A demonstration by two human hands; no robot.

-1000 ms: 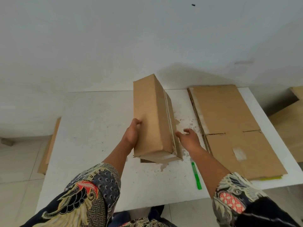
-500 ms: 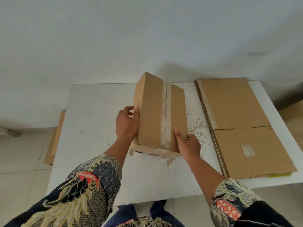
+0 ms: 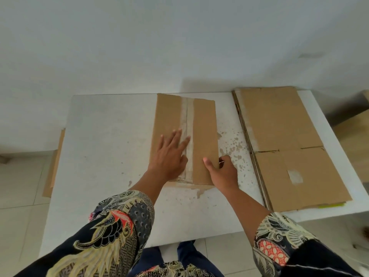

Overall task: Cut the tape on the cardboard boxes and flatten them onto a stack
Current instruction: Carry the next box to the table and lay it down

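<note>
A white table [image 3: 111, 156] with a scuffed, speckled top fills the middle of the view, set against a pale wall, with tiled floor on the left and near sides. On the right part of the table lies a stack of flattened boxes [image 3: 279, 140], its top sheet brown, with a small patch of torn tape residue near its near end and a sliver of yellow showing under its near right corner. Just left of that stack, apart from it, 1 cardboard box [image 3: 203, 136] sits in the middle of the table with its taped face up, running from the near side to the far edge. A strip of clear tape [image 3: 188, 116] runs along its centre seam. The left hand [image 3: 169, 156] rests flat on the box with fingers straight and spread, the fingertips on or beside the tape. The right hand [image 3: 223, 172] holds the box's near right corner, thumb on top and fingers curled round the edge. Both arms wear patterned dark sleeves. A piece of cardboard [image 3: 54, 162] stands off the table's left edge.
</note>
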